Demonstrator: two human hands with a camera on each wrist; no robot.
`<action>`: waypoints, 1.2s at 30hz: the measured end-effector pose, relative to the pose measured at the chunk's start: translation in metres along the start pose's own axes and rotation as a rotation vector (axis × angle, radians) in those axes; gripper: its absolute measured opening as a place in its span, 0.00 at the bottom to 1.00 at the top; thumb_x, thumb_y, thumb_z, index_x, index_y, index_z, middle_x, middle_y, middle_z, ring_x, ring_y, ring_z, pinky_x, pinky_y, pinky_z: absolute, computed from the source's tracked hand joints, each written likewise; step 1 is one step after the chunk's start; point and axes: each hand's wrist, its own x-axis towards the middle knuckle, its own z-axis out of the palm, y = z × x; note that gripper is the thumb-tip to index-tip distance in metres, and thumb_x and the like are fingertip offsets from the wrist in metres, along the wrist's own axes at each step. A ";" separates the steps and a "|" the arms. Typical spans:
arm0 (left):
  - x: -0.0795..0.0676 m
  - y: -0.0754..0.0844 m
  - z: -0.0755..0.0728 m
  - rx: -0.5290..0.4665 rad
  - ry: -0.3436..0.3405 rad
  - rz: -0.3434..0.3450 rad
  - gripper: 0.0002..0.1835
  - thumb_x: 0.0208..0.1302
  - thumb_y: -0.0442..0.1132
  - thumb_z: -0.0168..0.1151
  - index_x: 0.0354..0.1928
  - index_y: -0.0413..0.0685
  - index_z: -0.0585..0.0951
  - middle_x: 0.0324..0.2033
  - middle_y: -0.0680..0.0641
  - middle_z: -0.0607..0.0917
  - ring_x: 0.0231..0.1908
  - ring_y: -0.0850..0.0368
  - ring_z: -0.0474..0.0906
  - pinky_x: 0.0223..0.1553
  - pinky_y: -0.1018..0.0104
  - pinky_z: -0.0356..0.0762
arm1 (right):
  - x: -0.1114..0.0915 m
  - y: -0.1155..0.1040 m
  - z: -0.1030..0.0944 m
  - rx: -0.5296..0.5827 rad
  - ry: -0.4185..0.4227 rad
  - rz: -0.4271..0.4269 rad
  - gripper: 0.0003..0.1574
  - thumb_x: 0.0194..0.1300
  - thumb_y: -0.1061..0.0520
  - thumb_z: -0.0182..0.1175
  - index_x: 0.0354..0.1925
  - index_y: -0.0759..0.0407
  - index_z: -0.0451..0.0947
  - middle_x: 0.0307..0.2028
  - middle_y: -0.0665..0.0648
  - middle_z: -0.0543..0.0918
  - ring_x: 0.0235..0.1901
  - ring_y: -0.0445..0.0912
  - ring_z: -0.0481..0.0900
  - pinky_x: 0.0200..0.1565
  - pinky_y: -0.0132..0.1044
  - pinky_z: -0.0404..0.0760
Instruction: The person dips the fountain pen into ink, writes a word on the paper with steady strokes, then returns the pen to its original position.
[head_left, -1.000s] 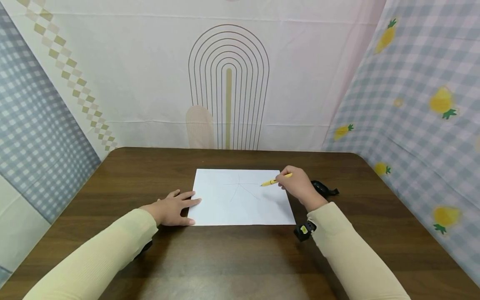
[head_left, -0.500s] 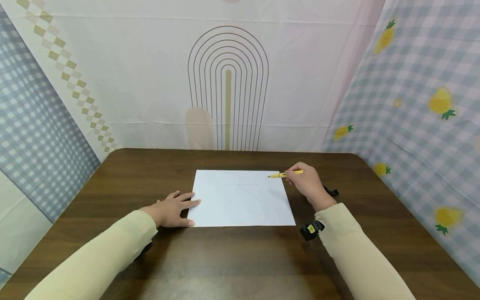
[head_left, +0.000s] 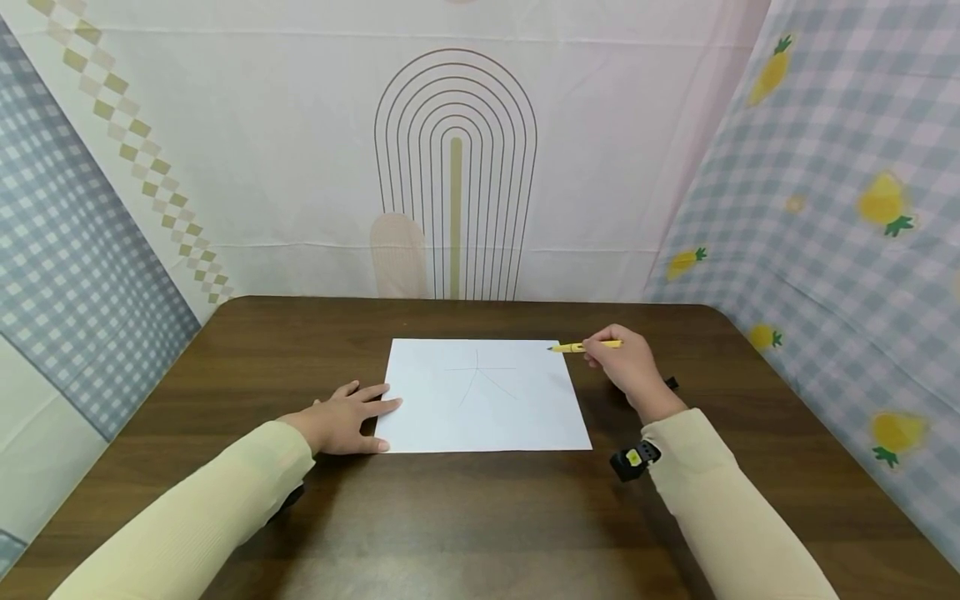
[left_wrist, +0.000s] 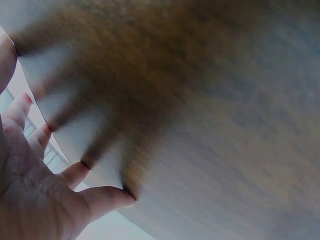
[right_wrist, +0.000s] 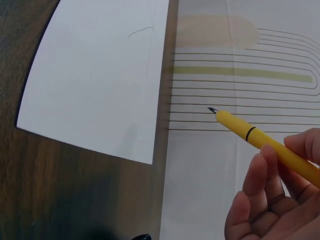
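A white sheet of paper (head_left: 435,425) lies on the brown wooden table (head_left: 450,517), with a few thin lines drawn on it that meet near its upper middle. My left hand (head_left: 345,421) rests spread at the sheet's left edge, fingertips on the paper and the table. In the left wrist view the left hand (left_wrist: 45,195) shows its fingers apart and straight. My right hand (head_left: 624,360) pinches a yellow fountain pen (head_left: 576,347) over the sheet's upper right corner. The right wrist view shows the pen (right_wrist: 235,126) raised, its dark nib bare, between thumb and fingers.
A black object (head_left: 671,383) lies on the table behind the right wrist, mostly hidden by it. White cloth with printed arches (head_left: 456,183) hangs behind the table's far edge. Checked cloth with yellow fruit (head_left: 885,200) hangs at the right, more checked cloth (head_left: 82,208) at the left.
My right hand has moved right and slightly away with the pen, from over the drawn lines to the sheet's right corner. The left hand and the paper have stayed in place.
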 end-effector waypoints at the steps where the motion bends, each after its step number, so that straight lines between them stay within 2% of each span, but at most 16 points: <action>1: 0.000 0.000 0.000 0.001 0.000 0.001 0.40 0.62 0.60 0.62 0.73 0.58 0.62 0.75 0.46 0.53 0.71 0.30 0.41 0.54 0.18 0.44 | 0.000 0.001 -0.001 0.002 -0.003 0.003 0.14 0.69 0.53 0.56 0.43 0.64 0.76 0.39 0.61 0.83 0.45 0.58 0.80 0.42 0.39 0.76; 9: 0.000 -0.001 0.000 0.011 0.001 0.008 0.40 0.62 0.60 0.61 0.73 0.58 0.62 0.74 0.45 0.53 0.71 0.29 0.41 0.54 0.17 0.45 | 0.001 0.010 -0.011 0.011 0.006 0.008 0.16 0.69 0.53 0.56 0.45 0.66 0.76 0.40 0.60 0.82 0.40 0.51 0.80 0.48 0.44 0.77; 12: 0.000 -0.001 0.000 0.006 0.001 0.006 0.40 0.62 0.59 0.61 0.73 0.59 0.62 0.74 0.46 0.53 0.71 0.29 0.41 0.54 0.17 0.45 | 0.002 0.013 -0.014 0.013 0.013 0.013 0.16 0.69 0.53 0.56 0.46 0.66 0.76 0.41 0.61 0.82 0.37 0.48 0.80 0.47 0.42 0.77; 16: -0.001 -0.001 -0.001 -0.002 0.000 0.002 0.39 0.63 0.59 0.61 0.73 0.59 0.62 0.75 0.46 0.53 0.71 0.29 0.41 0.54 0.18 0.44 | 0.002 0.016 -0.018 0.013 0.021 0.015 0.18 0.69 0.52 0.56 0.47 0.66 0.76 0.41 0.61 0.82 0.40 0.51 0.80 0.43 0.35 0.77; 21: -0.001 -0.001 -0.001 -0.005 -0.004 0.001 0.39 0.63 0.59 0.61 0.73 0.59 0.62 0.75 0.46 0.52 0.71 0.29 0.40 0.54 0.18 0.43 | 0.002 0.019 -0.025 0.027 0.036 0.043 0.19 0.69 0.51 0.56 0.48 0.65 0.76 0.38 0.56 0.83 0.45 0.55 0.81 0.41 0.33 0.75; 27: 0.000 -0.002 -0.001 -0.007 -0.003 0.004 0.39 0.62 0.59 0.61 0.74 0.59 0.62 0.75 0.46 0.52 0.71 0.29 0.40 0.55 0.18 0.43 | 0.001 0.023 -0.035 0.039 0.049 0.064 0.20 0.68 0.50 0.58 0.49 0.65 0.75 0.32 0.48 0.82 0.41 0.49 0.81 0.39 0.31 0.76; 33: 0.001 -0.002 0.000 0.000 -0.003 0.005 0.40 0.62 0.59 0.61 0.74 0.59 0.61 0.75 0.46 0.52 0.71 0.29 0.41 0.55 0.18 0.44 | 0.002 0.030 -0.043 0.056 0.077 0.086 0.20 0.68 0.49 0.58 0.49 0.64 0.76 0.31 0.47 0.83 0.37 0.44 0.81 0.41 0.36 0.79; 36: 0.000 -0.002 0.000 0.000 -0.003 0.007 0.40 0.63 0.59 0.61 0.74 0.59 0.61 0.75 0.46 0.52 0.71 0.29 0.41 0.55 0.18 0.44 | 0.002 0.035 -0.047 0.075 0.093 0.105 0.19 0.67 0.50 0.59 0.49 0.63 0.76 0.30 0.45 0.83 0.36 0.41 0.81 0.40 0.34 0.79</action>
